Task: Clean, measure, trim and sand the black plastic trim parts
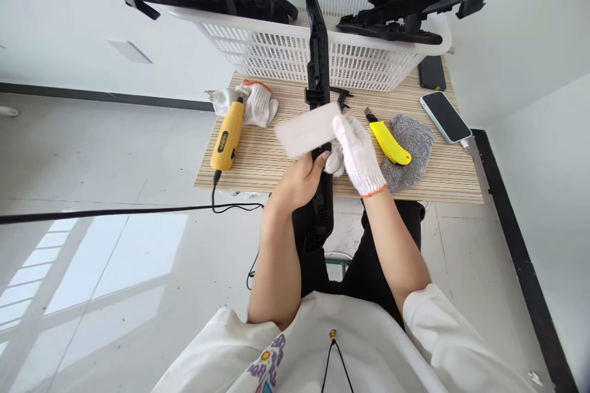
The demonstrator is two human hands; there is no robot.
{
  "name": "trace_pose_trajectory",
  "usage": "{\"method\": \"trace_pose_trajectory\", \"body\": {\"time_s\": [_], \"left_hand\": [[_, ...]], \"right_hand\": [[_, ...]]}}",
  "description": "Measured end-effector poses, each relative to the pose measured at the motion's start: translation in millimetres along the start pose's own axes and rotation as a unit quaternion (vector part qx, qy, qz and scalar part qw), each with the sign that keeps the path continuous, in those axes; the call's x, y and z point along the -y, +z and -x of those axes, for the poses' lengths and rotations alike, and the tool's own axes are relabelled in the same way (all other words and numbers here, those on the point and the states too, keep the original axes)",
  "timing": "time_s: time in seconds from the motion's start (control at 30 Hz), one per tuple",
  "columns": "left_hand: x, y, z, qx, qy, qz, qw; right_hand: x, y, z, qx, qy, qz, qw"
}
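Sandpaper-like white sheet [308, 129] in gloved right hand [358, 150], black part [319, 67] in left [302, 179].

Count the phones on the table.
2: a dark phone beside the basket, at the table's far right, and a light-cased phone just nearer the person, cable at its end. The basket could hide more.

2 phones [446, 116], 1 yellow cutter [389, 142], 1 grey cloth [415, 144], 1 yellow corded tool [227, 138], 1 white basket [276, 43], 1 pale card [308, 129], 1 bare hand [297, 181], 1 gloved hand [358, 156], 1 held black part [318, 61]; basket parts [396, 15] overlap, uncountable.
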State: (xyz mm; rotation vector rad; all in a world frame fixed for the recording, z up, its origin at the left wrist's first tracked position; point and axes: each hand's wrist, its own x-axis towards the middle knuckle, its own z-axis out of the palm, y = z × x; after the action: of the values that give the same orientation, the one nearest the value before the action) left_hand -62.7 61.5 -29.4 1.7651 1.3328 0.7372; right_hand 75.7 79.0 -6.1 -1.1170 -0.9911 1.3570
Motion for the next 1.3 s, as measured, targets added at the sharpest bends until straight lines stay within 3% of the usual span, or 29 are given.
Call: {"method": "trace_pose_trajectory", "body": {"time_s": [0.17, 0.27, 0.37, 0.5, 0.6, 0.73, 0.87, 0.97, 1.07, 1.2, 1.3], "left_hand": [[-1.2, -0.2, -0.3, 0.009, -0.010, 0.002, 1.000], [-1.8, -0.4, -0.6, 0.001, -0.006, 0.002, 1.000], [-2.0, -0.2, -0.7, 0.008, -0.022, -0.005, 1.000], [-1.9, 0.3, -0.5, -0.007, 0.024, 0.006, 1.000], [-0.8, 0.8, 0.0, 0.003, 0.011, 0.011, 1.000], [1.2, 1.5, 0.1, -0.009, 0.033, 0.013, 0.999], [1.4, 1.3, -0.6, -0.004, 0.003, 0.008, 1.000], [0.9, 1.0, -0.9, -0.009, 0.036, 0.011, 0.999], [1.1, 1.1, -0.9, -0.004, 0.012, 0.013, 1.000], [1.9, 1.3, -0.7, -0.008, 0.037, 0.020, 0.999], [1.4, 1.3, -0.4, -0.001, 0.016, 0.014, 1.000]], "right_hand": [[1.5, 0.2, 1.7, -0.031, -0.008, -0.008, 0.999], [1.6, 1.0, 3.9, 0.014, 0.001, 0.004, 1.000], [2.0, 1.0, 4.5, -0.026, -0.016, 0.000, 1.000], [3.5, 0.2, 2.9, 0.002, 0.010, 0.013, 1.000], [4.8, -1.5, 2.4, -0.066, -0.011, -0.004, 0.998], [4.3, -4.4, 4.8, 0.015, 0.006, 0.023, 1.000], [0.4, -5.5, 3.8, -0.026, -0.008, -0.007, 1.000], [-1.5, -5.4, 0.7, -0.002, 0.005, -0.018, 1.000], [0.4, -4.7, -0.1, -0.060, -0.012, -0.031, 0.998], [4.7, -3.2, 2.6, 0.008, 0.016, 0.002, 1.000], [5.0, -3.3, 2.8, -0.041, 0.002, -0.010, 0.999]]}}
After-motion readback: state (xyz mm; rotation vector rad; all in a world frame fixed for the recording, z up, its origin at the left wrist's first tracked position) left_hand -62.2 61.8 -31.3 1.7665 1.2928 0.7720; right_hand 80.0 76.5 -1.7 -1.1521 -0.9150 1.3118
